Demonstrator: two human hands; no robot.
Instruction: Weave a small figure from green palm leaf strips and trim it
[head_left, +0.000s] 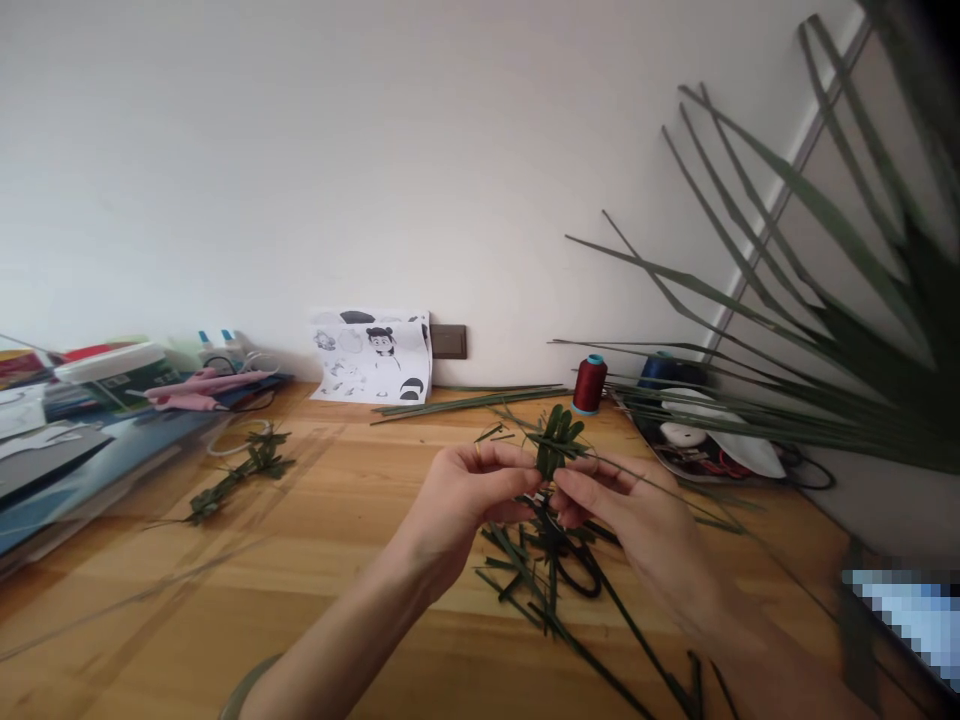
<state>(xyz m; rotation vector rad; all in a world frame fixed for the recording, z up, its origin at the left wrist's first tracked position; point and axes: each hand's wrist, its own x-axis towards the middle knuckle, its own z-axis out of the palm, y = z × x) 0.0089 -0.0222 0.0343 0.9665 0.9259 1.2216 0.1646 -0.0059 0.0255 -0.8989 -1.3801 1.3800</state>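
Observation:
Between my two hands, above the wooden table, is a small woven piece of green palm leaf (556, 440) with looped lobes at its top. My left hand (487, 483) pinches its lower left side with thumb and fingers. On the other side my right hand (619, 500) is closed on the lower right of the same piece. A long thin strip trails from it to the right. Beneath the hands lie scissors with dark handle loops (583, 572), partly covered by cut leaf strips (517, 570). The scissors' blades are mostly hidden.
A dark red thread spool (589, 384) stands behind the hands. Large palm fronds (840, 330) reach in from the right, over a tray of oddments (705, 440). Another woven leaf piece (255, 460) lies left, near a pink glue gun (206, 388). A printed sheet (375, 360) leans on the wall.

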